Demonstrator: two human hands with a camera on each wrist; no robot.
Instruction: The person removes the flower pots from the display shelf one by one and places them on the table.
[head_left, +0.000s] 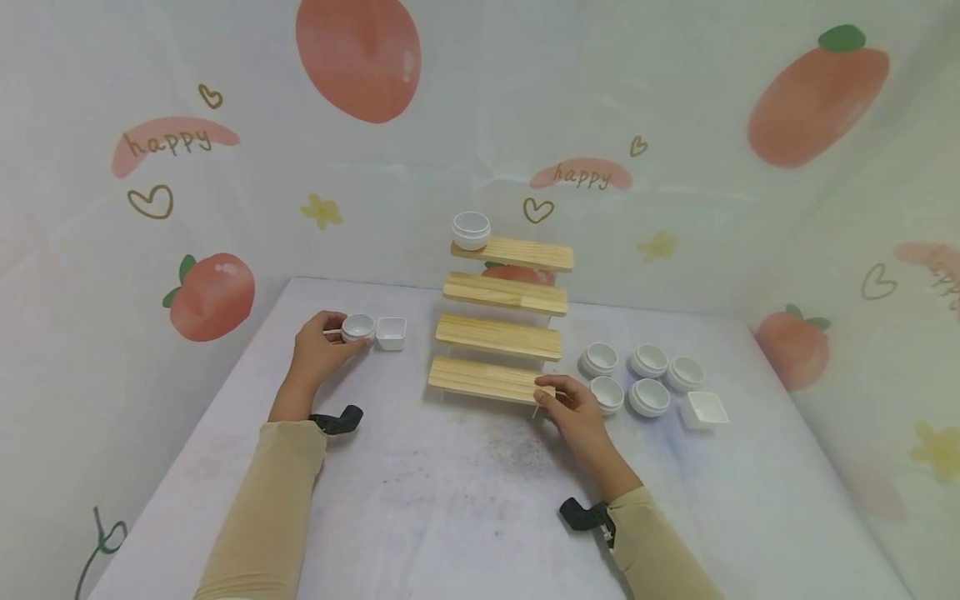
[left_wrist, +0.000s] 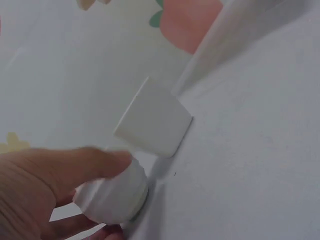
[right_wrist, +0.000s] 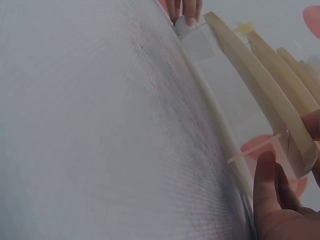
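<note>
At the left of the table my left hand (head_left: 318, 357) grips a small round white bowl (head_left: 358, 327), thumb on one side and fingers on the other. In the left wrist view this ridged bowl (left_wrist: 117, 195) is tilted in the picture beside a square white bowl (left_wrist: 155, 120). A four-step wooden display stand (head_left: 491, 379) with clear supports stands mid-table. My right hand (head_left: 579, 417) holds the right end of its lowest step. The right wrist view has the thumb (right_wrist: 266, 175) by the clear support and fingers at the board's end. Another round bowl (head_left: 471, 233) sits on the top step's left end.
Right of the stand, several round white bowls (head_left: 648, 397) are grouped in two rows, with a square white bowl (head_left: 706, 411) at their front right. A fruit-printed cloth (head_left: 420, 192) hangs behind the white-covered table (head_left: 450, 517).
</note>
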